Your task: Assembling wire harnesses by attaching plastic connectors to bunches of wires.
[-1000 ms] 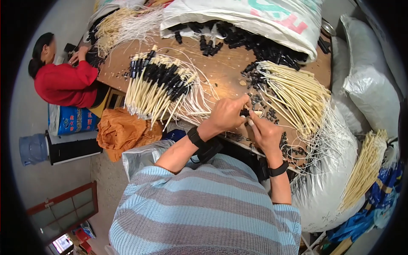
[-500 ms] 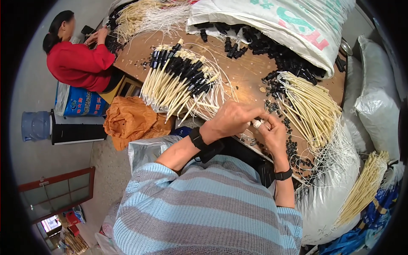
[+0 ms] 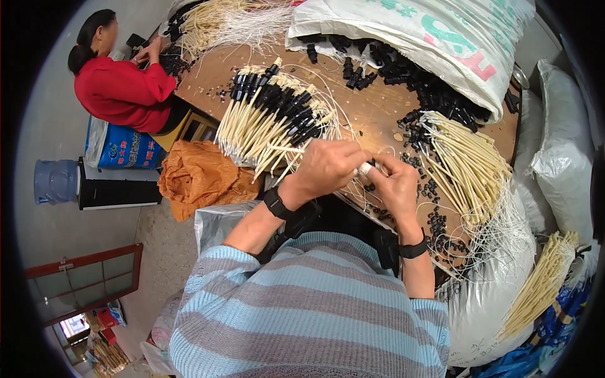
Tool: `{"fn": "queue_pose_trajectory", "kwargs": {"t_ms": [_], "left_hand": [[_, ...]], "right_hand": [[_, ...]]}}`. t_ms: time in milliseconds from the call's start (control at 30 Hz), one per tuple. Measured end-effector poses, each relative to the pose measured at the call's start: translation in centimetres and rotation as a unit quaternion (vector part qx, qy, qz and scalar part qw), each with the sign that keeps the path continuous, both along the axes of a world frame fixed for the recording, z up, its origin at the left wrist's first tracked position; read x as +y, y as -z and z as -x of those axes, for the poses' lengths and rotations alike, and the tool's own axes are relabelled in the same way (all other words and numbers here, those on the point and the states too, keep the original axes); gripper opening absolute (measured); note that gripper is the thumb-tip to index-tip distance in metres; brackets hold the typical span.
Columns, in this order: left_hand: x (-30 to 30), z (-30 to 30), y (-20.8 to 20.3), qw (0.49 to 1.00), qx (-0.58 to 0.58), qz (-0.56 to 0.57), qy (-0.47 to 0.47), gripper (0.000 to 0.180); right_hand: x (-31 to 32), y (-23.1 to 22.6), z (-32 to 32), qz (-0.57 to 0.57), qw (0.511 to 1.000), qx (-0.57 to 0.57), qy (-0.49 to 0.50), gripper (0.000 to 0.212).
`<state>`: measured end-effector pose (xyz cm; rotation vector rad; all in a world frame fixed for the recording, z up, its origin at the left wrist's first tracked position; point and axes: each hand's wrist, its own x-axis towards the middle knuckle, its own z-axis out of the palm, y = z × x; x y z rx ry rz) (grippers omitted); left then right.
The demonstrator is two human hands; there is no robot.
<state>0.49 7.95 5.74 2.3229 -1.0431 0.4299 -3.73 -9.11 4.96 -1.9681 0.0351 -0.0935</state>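
Above the table's near edge, my left hand [image 3: 326, 167] is closed around a thin cream-coloured rod [image 3: 285, 148], whose end sticks out to the left. Close beside it, my right hand [image 3: 396, 188] has its thumb and forefinger pinched together; a thin white cord seems to loop at its fingertips, but what it grips is hidden. A white band shows around the right thumb. Left of my hands lies a fanned pile of cream rods [image 3: 242, 129] fitted with black sleeves [image 3: 272, 99]. To the right is a bundle of plain cream rods [image 3: 469, 165] with trailing white cords [image 3: 495, 230].
Small black parts [image 3: 435, 227] lie scattered right of my hands. A white woven sack [image 3: 409, 31] spills black sleeves at the back. A co-worker in red [image 3: 123, 91] sits far left. An orange bag [image 3: 201, 179] and silvery bags [image 3: 561, 160] flank the wooden table [image 3: 211, 72].
Both hands have shifted slightly left, staying close together. The rod's end now points further left from my left hand. The whole view has moved a little.
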Motion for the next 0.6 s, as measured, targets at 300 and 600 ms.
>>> {"fn": "queue_pose_trajectory", "kwargs": {"t_ms": [300, 600], "left_hand": [[5.9, -4.1, 0.0, 0.961, -0.125, 0.042, -0.243, 0.018], [5.1, -6.2, -0.1, 0.928, -0.137, 0.007, -0.347, 0.049]], "right_hand": [[-2.4, 0.4, 0.4, 0.097, 0.957, -0.268, 0.06, 0.018], [-3.4, 4.0, 2.7, 0.204, 0.97, -0.136, -0.009, 0.032]]}}
